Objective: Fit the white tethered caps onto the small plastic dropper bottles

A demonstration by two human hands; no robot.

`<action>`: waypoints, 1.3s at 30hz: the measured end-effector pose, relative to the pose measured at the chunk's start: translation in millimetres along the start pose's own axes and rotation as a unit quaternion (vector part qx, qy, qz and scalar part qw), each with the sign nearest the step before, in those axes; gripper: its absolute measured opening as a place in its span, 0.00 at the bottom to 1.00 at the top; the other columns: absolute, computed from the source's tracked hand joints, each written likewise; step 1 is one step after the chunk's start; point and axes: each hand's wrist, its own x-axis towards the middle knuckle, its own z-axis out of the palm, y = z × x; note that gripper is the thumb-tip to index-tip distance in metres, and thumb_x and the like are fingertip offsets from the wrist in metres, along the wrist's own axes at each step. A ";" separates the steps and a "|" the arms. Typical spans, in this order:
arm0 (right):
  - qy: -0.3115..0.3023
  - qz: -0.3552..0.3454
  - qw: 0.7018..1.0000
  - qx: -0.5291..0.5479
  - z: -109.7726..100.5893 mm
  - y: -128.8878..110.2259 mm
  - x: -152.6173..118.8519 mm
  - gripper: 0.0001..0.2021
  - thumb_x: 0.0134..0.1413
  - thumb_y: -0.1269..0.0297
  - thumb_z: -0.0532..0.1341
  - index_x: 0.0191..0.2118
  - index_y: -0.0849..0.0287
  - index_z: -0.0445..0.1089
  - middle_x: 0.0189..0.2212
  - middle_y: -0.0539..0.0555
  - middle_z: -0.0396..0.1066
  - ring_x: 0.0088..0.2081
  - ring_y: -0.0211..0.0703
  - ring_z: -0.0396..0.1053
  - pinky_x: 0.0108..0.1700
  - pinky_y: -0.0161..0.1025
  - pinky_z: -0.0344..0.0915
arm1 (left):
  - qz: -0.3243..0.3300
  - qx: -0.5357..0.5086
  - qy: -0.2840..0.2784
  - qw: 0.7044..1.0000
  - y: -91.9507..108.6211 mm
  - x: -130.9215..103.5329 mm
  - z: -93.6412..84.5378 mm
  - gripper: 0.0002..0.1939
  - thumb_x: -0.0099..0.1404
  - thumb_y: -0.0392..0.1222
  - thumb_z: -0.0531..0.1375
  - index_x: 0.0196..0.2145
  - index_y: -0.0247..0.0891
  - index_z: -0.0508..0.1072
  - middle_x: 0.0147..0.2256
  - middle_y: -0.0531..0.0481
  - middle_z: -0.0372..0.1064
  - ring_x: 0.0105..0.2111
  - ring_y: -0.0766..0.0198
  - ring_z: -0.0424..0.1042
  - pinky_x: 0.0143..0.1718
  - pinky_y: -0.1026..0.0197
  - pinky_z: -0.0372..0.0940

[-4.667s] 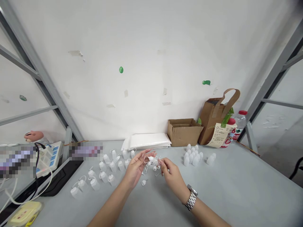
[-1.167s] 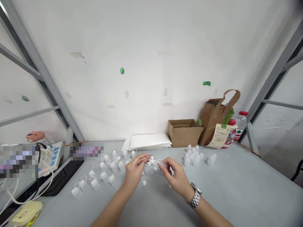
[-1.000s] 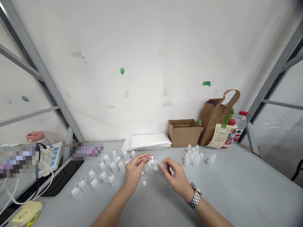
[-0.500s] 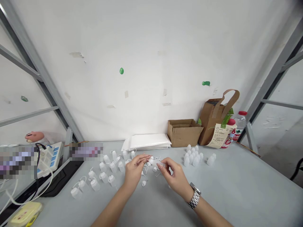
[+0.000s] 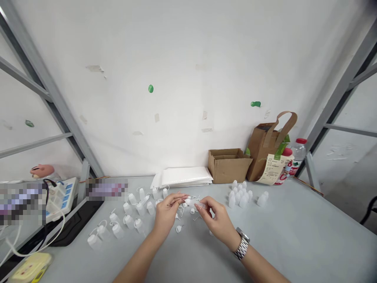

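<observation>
Between my hands lies a small translucent squeeze bottle (image 5: pixel 200 205), tilted nearly on its side. The fingers of my right hand (image 5: pixel 216 218) are closed round its body. At its other end, my left hand (image 5: pixel 167 212) pinches a white cap (image 5: pixel 187 201), partly hidden by the fingers. Loose white caps with thin straps lie on the table under and around my hands, one cap (image 5: pixel 178 228) nearer to me. Left of my left hand stand several capped bottles (image 5: pixel 118 230). Several bottles without caps (image 5: pixel 243 200) stand in a cluster to the right.
At the wall are white padded envelopes (image 5: pixel 185 177), an open cardboard box (image 5: pixel 229 169), a brown paper bag (image 5: pixel 259 145) and a red-capped bottle (image 5: pixel 299 151). On the left are a power strip (image 5: pixel 61 198), cables, a black tablet-like slab (image 5: pixel 78 224) and a yellow case (image 5: pixel 31 267).
Both hands keep the same grip on the bottle and cap. The view has shifted very slightly; nothing else has visibly moved.
</observation>
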 end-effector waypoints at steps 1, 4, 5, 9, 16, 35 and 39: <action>-0.001 0.000 1.000 0.001 -0.1 0.0 0.2 0.12 0.57 0.57 0.53 0.27 0.58 0.62 0.19 0.45 0.57 0.22 0.34 0.55 0.25 0.32 0.54 | 0.001 -0.001 -0.001 1.000 -0.7 0.3 -0.3 0.06 0.50 0.41 0.59 0.26 0.39 0.75 0.30 0.50 0.77 0.36 0.58 0.75 0.40 0.58 0.69; -0.004 -0.001 1.000 0.002 -0.5 -0.6 0.7 0.12 0.57 0.57 0.53 0.27 0.58 0.62 0.19 0.45 0.57 0.22 0.34 0.55 0.25 0.32 0.54 | 0.004 0.000 -0.009 1.000 -2.9 2.1 -1.7 0.06 0.51 0.40 0.59 0.26 0.40 0.75 0.30 0.49 0.77 0.38 0.58 0.74 0.40 0.58 0.69; -0.004 -0.002 1.000 0.001 -0.8 -1.0 0.8 0.12 0.57 0.57 0.53 0.26 0.58 0.61 0.19 0.45 0.57 0.22 0.34 0.55 0.25 0.31 0.54 | 0.005 0.002 -0.013 1.000 -3.4 2.8 -2.3 0.06 0.51 0.40 0.59 0.26 0.40 0.75 0.31 0.49 0.77 0.39 0.57 0.74 0.41 0.57 0.68; -0.004 -0.006 1.000 -0.005 -0.9 -2.2 0.2 0.12 0.57 0.58 0.53 0.26 0.58 0.61 0.19 0.45 0.57 0.22 0.34 0.55 0.25 0.31 0.54 | 0.004 0.011 -0.025 1.000 -3.9 4.1 -3.9 0.06 0.50 0.40 0.59 0.26 0.39 0.75 0.31 0.48 0.77 0.43 0.55 0.72 0.45 0.55 0.66; 0.001 -0.030 0.999 -0.027 2.1 -2.2 -3.0 0.11 0.57 0.59 0.53 0.28 0.59 0.63 0.19 0.46 0.59 0.22 0.35 0.57 0.25 0.32 0.56 | 0.000 0.010 -0.057 0.998 -1.0 1.9 -2.1 0.07 0.50 0.38 0.58 0.27 0.39 0.76 0.32 0.47 0.77 0.44 0.54 0.71 0.49 0.53 0.62; 0.025 -0.029 0.998 -0.043 3.5 0.1 -3.5 0.12 0.57 0.57 0.52 0.28 0.58 0.62 0.19 0.46 0.59 0.21 0.35 0.57 0.24 0.32 0.56 | -0.067 -0.018 -0.023 0.997 10.4 3.3 2.6 0.07 0.47 0.40 0.62 0.26 0.40 0.79 0.33 0.49 0.77 0.40 0.54 0.74 0.45 0.56 0.66; 0.041 -0.033 0.998 -0.037 3.2 -0.7 -2.8 0.12 0.57 0.57 0.52 0.28 0.58 0.63 0.18 0.46 0.59 0.21 0.35 0.57 0.24 0.32 0.56 | -0.087 -0.043 -0.027 0.995 8.8 3.2 1.8 0.08 0.48 0.41 0.64 0.28 0.39 0.78 0.33 0.48 0.77 0.40 0.54 0.74 0.46 0.55 0.66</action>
